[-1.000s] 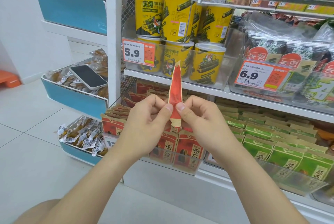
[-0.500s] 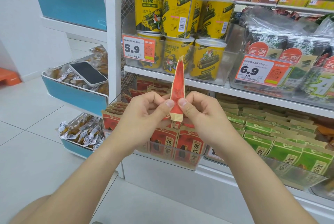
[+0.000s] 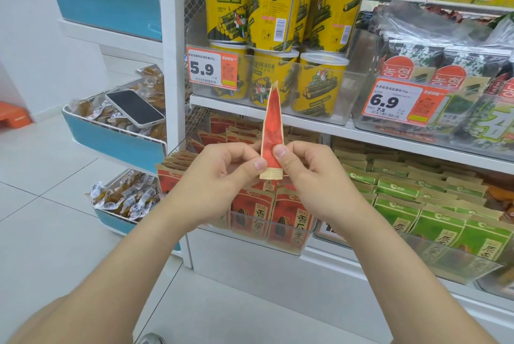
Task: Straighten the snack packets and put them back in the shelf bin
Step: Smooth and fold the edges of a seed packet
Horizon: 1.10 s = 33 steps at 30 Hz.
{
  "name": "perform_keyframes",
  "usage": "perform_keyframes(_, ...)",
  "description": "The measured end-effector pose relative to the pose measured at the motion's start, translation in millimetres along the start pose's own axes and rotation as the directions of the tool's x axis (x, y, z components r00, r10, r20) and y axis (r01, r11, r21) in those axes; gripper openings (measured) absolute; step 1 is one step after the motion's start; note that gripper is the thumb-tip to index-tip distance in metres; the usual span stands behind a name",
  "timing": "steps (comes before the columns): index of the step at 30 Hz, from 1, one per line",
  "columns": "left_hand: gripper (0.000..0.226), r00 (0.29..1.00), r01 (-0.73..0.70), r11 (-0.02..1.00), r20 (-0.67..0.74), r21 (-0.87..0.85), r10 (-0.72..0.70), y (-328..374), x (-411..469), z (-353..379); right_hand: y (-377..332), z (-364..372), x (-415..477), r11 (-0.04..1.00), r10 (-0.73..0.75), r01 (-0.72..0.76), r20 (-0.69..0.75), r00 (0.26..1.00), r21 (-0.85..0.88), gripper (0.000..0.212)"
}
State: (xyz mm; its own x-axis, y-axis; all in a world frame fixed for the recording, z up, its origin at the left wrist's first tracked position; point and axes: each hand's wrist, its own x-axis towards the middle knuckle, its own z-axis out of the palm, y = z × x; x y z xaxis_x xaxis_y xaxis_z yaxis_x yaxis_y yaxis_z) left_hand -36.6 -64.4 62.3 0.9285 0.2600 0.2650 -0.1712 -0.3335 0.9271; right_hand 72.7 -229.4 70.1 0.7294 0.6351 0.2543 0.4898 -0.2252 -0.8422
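A red snack packet (image 3: 273, 124) stands upright and edge-on in front of the shelf, squeezed narrow with its kraft seal at the bottom. My left hand (image 3: 222, 177) pinches its lower left side and my right hand (image 3: 311, 177) pinches its lower right side, thumbs close together. Directly below and behind them sits the clear shelf bin (image 3: 278, 235) with several matching red packets (image 3: 253, 213) standing in rows.
A neighbouring bin holds green packets (image 3: 434, 215). Yellow tubs (image 3: 278, 10) and price tags 5.9 (image 3: 212, 70) and 6.9 (image 3: 400, 102) fill the shelf above. A phone (image 3: 135, 107) lies on wrapped snacks in a blue side basket (image 3: 116, 138) at the left.
Both hands and the red packet have stayed together, shifting slightly upward against the shelf. The grip looks the same.
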Motion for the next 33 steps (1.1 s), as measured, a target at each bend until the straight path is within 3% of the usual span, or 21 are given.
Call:
perform_keyframes(5,0.013,0.995,0.062,0.976,-0.068,-0.207,-0.078,-2.1,1.3,0.8,-4.4,-2.7,-4.1,1.0,0.007,-0.007,-0.007,1.0,0.022,0.035)
perform_keyframes(8,0.019,0.982,0.09,0.932,-0.124,-0.35,-0.141,1.6,1.6,6.7,-7.5,-1.5,-9.7,0.996,0.015,-0.014,0.009,1.0,-0.091,0.036)
perform_keyframes(10,0.027,0.981,0.111,0.941,-0.117,-0.319,-0.155,2.8,1.2,10.9,-7.6,1.8,-11.5,0.966,-0.012,0.016,0.019,1.0,-0.258,0.047)
perform_keyframes(12,0.027,0.986,0.12,0.952,-0.077,-0.282,-0.147,2.4,1.0,14.2,-8.6,5.5,-12.6,0.948,-0.012,0.024,0.04,0.999,-0.319,0.063)
perform_keyframes(17,0.031,0.986,0.159,0.944,-0.005,-0.289,-0.168,6.5,0.7,14.9,-5.4,5.3,-8.5,0.997,0.058,-0.058,-0.003,0.998,-0.048,0.118)
perform_keyframes(20,0.032,0.981,0.188,0.932,0.008,-0.31,-0.195,7.5,1.0,14.5,-7.4,3.5,-5.6,0.984,0.15,-0.146,-0.029,0.988,0.098,0.093)
perform_keyframes(22,0.032,0.972,0.219,0.921,-0.009,-0.323,-0.234,9.1,1.1,17.7,-10.0,1.6,-3.9,0.974,0.146,-0.13,-0.074,0.987,0.184,0.043)
perform_keyframes(24,0.035,0.956,0.249,0.915,-0.072,-0.316,-0.285,12.6,-0.1,22.1,-12.7,0.8,-4.4,0.974,0.133,-0.112,-0.098,0.986,0.198,0.012)
perform_keyframes(28,0.041,0.944,0.215,0.945,-0.195,-0.246,-0.266,13.2,2.3,27.4,-18.8,0.4,-6.8,0.943,0.157,-0.149,-0.003,0.988,0.297,0.016)
perform_keyframes(31,0.018,0.931,0.076,0.976,-0.337,-0.203,-0.143,9.5,2.7,30.5,-22.9,-0.8,-7.3,0.924,0.157,-0.159,0.034,0.987,0.348,0.02)
perform_keyframes(33,0.016,0.925,-0.019,0.991,-0.378,-0.134,-0.033,7.3,1.6,32.8,-23.2,0.3,-7.1,0.923,0.162,-0.158,0.02,0.987,0.351,0.017)
